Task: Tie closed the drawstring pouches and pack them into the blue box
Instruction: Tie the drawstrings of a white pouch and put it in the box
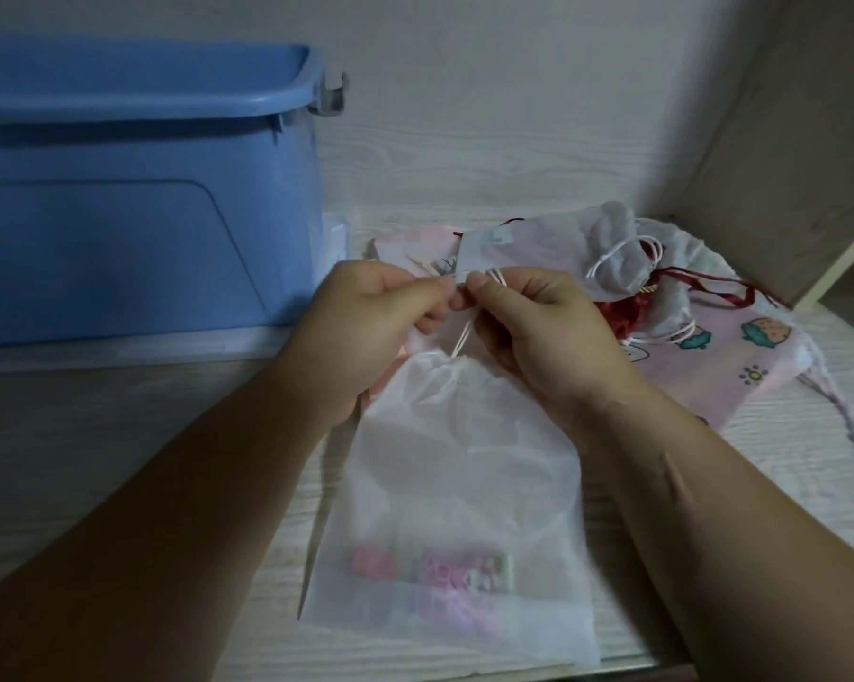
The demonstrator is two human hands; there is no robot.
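Observation:
A white translucent drawstring pouch lies on the table in front of me, its gathered neck pointing away, pink and green items showing faintly near its bottom. My left hand and my right hand meet just above the neck, each pinching the white drawstring that rises from it. The blue box stands open-topped at the left back.
A heap of other pouches sits behind my right hand: a white one with tied cords, a dark red one and a pink printed one. A wooden panel stands at the right. A wall is close behind.

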